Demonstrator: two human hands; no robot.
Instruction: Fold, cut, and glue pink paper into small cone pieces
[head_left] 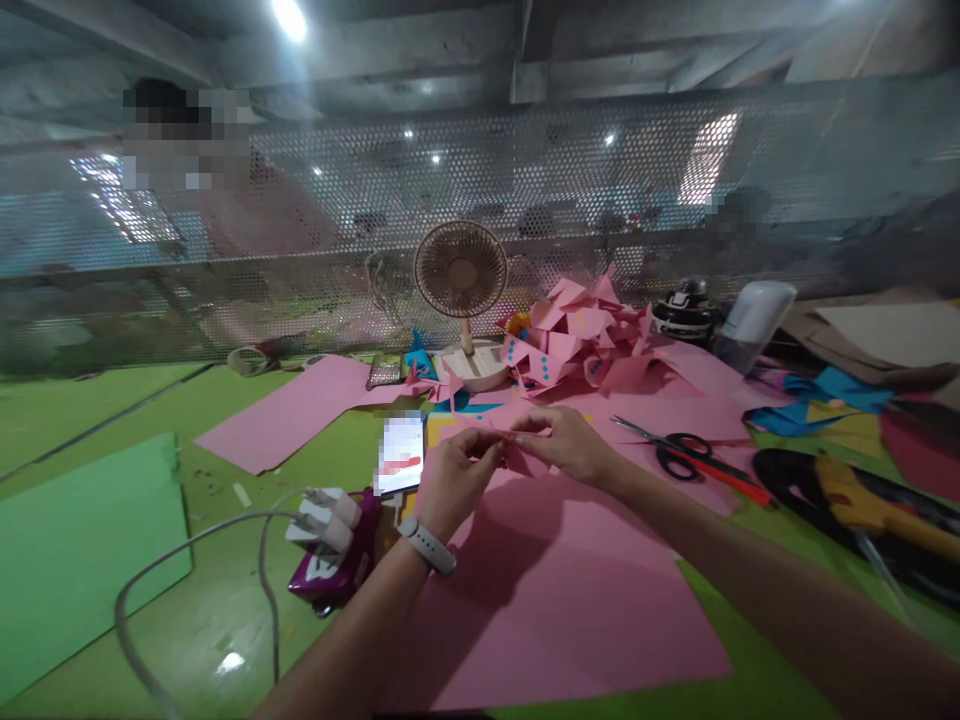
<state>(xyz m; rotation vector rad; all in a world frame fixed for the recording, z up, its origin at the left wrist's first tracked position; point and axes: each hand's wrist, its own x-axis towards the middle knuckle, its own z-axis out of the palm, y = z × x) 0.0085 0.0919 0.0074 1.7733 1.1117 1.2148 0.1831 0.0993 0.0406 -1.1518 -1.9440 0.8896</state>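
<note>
Between my two hands is a small folded piece of pink paper [527, 460], raised a little above a large pink sheet [562, 600]. My left hand [463, 472], with a pale watch band on the wrist, pinches the paper's left edge. On the other edge, the thumb and fingers of my right hand [566, 445] are closed as well. Beyond the hands rises a heap of folded pink paper pieces [581, 335], some with small blue diamond marks. A lit phone [400, 453] lies just left of my left hand.
Scissors [679, 455] and a red-handled tool [739, 482] lie to the right, near a yellow glue gun [862, 500] on a black tray. A small fan [461, 270] stands at the back. Chargers [326, 520] with a looping cable and a green sheet [97, 550] occupy the left.
</note>
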